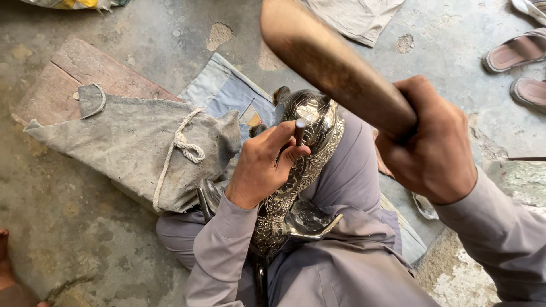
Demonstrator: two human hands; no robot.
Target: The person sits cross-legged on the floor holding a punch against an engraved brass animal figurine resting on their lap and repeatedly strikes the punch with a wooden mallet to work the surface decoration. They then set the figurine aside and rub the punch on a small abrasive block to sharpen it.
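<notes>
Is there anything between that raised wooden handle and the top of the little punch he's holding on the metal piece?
Nothing visible. The right hand holds the wooden handle raised above and to the right of the punch. The left hand grips the punch against the engraved metal piece, its fingers below the bare top end.

Cracked concrete floor (85, 227), sandals (515, 52), daylight

Silver, floral-engraved metal vessel (307, 165); brown wooden mallet handle (335, 68); grey cloth (131, 142).
</notes>
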